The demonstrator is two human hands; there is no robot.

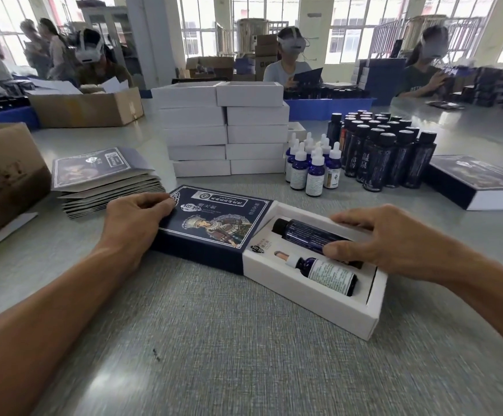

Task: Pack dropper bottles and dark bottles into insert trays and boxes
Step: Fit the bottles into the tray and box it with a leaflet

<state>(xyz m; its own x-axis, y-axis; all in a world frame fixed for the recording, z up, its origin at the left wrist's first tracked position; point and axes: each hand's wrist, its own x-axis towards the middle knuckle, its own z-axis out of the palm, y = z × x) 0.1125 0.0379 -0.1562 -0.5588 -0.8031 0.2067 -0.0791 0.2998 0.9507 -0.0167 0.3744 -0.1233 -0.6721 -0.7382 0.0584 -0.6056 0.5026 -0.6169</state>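
Three seated persons wearing headsets point(290, 43) occupy the far side of the grey table point(244, 340), with a brown cardboard carton point(88, 108) at rear left.

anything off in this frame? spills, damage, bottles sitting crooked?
Nothing stands out. The dark bottle and dropper bottle lie flat in the white insert tray, which is partly inside the printed sleeve. No spill or damage is visible.

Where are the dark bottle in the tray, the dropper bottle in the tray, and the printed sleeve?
dark bottle point(307, 234), head view, on its labelled body.
dropper bottle point(328, 274), head view, on its white label.
printed sleeve point(214, 223), head view, on its illustrated top face.
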